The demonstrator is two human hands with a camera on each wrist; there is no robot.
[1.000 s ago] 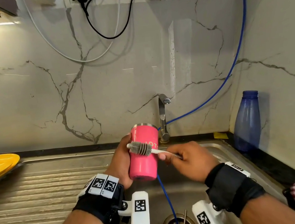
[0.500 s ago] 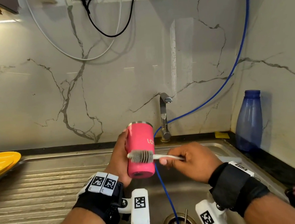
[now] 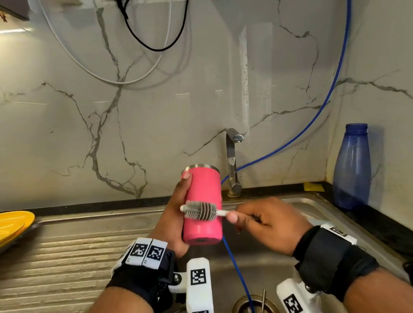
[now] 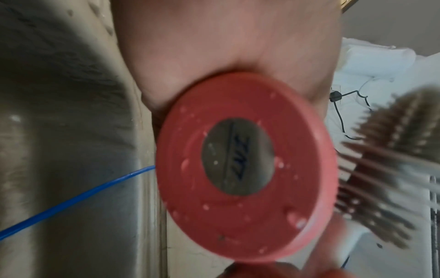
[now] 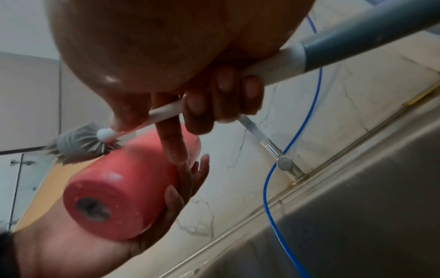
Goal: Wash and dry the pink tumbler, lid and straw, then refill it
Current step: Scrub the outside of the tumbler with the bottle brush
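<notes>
The pink steel-rimmed cylindrical tumbler (image 3: 202,205) is held upright above the stainless-steel sink basin (image 3: 269,265), in front of the chrome tap (image 3: 232,163). The left hand (image 3: 174,221) wraps its fingers (image 5: 183,180) and thumb round the tumbler's far side. The right hand (image 3: 267,222) has its fingers curled round the white handle of a grey bristled bottle brush (image 3: 199,210), whose head lies across the tumbler's near wall.

The tumbler looks rigid and fairly weighty, judged to be insulated metal. Droplets dot its base (image 4: 245,165), so the painted wall is likely slippery. A full wrap round the mid-body, as now, seems the soundest hold; the bare rim would offer little purchase. Whether soap is present cannot be told, the left wrist view being blurred.
</notes>
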